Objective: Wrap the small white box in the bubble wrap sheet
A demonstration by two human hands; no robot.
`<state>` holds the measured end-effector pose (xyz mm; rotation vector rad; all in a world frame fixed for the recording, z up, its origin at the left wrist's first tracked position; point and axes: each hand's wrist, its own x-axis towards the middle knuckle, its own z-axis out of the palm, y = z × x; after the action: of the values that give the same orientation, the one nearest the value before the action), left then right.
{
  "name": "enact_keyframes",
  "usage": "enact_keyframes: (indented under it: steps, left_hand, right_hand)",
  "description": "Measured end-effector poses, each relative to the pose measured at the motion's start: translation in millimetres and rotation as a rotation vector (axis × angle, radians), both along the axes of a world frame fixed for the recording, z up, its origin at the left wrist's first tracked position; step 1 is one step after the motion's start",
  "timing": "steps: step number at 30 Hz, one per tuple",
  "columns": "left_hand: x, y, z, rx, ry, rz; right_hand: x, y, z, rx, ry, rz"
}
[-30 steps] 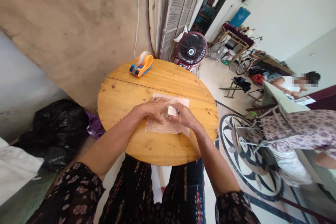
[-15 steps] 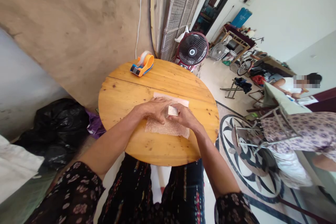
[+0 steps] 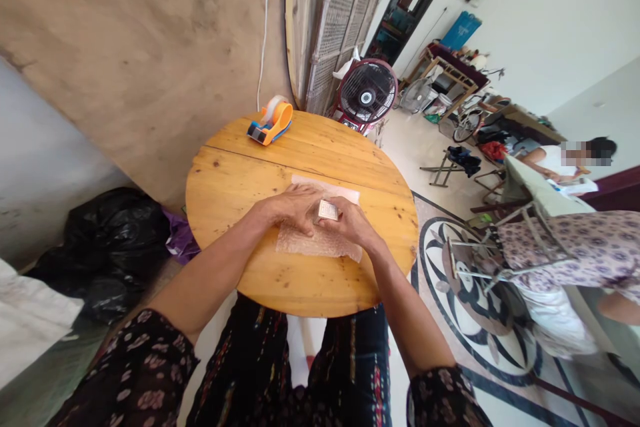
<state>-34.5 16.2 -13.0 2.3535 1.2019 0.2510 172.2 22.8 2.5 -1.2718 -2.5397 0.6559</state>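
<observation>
A small box [image 3: 328,209], pale-topped, contents hidden, is clasped in the right hand [image 3: 353,220] over bumpy, see-through bubble wrap [image 3: 305,243]. The left hand [image 3: 297,207] spreads across the wrap. Beneath lies a round wooden table [image 3: 305,290]; beyond the wrap, an orange dispenser [image 3: 283,121] holds a roll of tape [image 3: 273,109].

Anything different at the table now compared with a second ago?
Very little: the small box in the right hand may have tipped slightly, too little to be sure. Nothing was taken hold of or let go. The left hand still lies on the bubble wrap, and the tape dispenser stays near the far edge of the table.
</observation>
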Motion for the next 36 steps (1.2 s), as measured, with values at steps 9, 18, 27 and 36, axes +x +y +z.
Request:
enact_keyframes:
  steps: [9,18,27,36]
  left_hand:
    - [1,0,-0.8,0.018,0.024,-0.003]
    - [-2,2,-3.7,-0.031,-0.010,-0.002]
    - [-4,2,8.5,0.040,-0.067,-0.046]
    - [2,6,4.2,0.121,-0.256,-0.063]
  right_hand:
    - [5,2,-7.7,0.038,0.044,0.066]
    - [20,9,-17.5,-0.012,0.175,0.129]
    - [24,14,-26.7,-0.111,0.227,0.040]
    - [27,11,-17.3,-0.189,0.276,0.046]
